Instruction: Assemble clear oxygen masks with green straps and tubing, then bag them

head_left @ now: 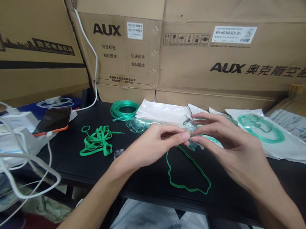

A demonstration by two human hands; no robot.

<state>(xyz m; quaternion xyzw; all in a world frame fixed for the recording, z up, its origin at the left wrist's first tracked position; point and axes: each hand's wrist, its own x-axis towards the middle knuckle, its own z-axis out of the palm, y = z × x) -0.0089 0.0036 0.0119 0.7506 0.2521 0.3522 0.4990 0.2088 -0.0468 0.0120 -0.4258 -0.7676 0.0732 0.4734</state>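
Observation:
A clear plastic oxygen mask (186,121) is held up over the black table, between my two hands. My left hand (158,140) is closed in a pinch at its near edge. From the right, my right hand (227,135) grips the mask with thumb and fingers, hiding much of it. Below the hands a green elastic strap (208,181) hangs or lies in a loop; where its upper ends meet the mask is hidden. Behind my left wrist lie more clear masks (138,125). A tangle of green elastic straps (97,142) lies to the left.
Coiled green tubing (124,109) and white pouches (163,111) line the back. A packed mask with tubing (261,128) lies at right. Small metal strips (118,153) are near my left forearm. A phone (54,119) and white cables (25,155) crowd the left; cardboard boxes (186,68) stand behind.

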